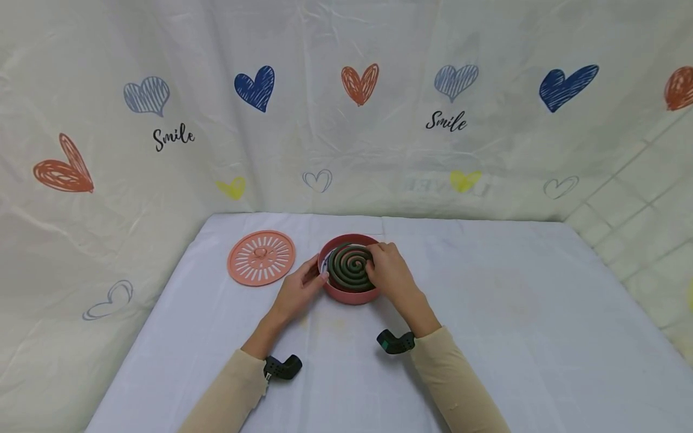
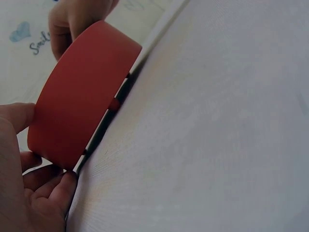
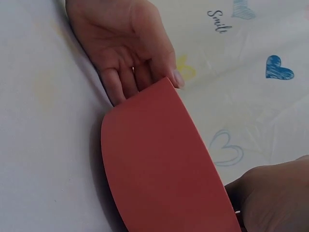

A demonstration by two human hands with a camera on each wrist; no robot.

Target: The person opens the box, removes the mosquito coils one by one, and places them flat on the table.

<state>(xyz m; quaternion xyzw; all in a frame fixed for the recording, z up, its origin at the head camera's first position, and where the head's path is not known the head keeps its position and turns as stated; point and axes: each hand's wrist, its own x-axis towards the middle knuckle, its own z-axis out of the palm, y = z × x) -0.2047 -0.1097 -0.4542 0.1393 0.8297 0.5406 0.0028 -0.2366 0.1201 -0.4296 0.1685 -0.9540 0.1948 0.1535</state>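
White cloth [image 1: 487, 331] covers the tabletop, faintly stained yellow nearer its left edge than its right. Behind the far edge hangs a pale sheet [image 1: 403, 36]. Along its upper part are pale blue hearts [image 1: 456, 80], dark blue hearts [image 1: 254, 88] and red hearts [image 1: 360, 84], with black "Smile" lettering [image 1: 446, 121] below the pale blue ones. Just above the tabletop's far edge are yellow hearts [image 1: 465, 180] and outlined hearts [image 1: 317, 180]. Past the left edge are another red heart and an outlined one. Grid lines [image 1: 644, 202] cross the sheet past the far right corner.

I see the black script word "Smile" [image 1: 446, 121] printed twice across the white backdrop sheet [image 1: 314, 138]. Fainter lettering [image 1: 479, 189] lower down I cannot read.
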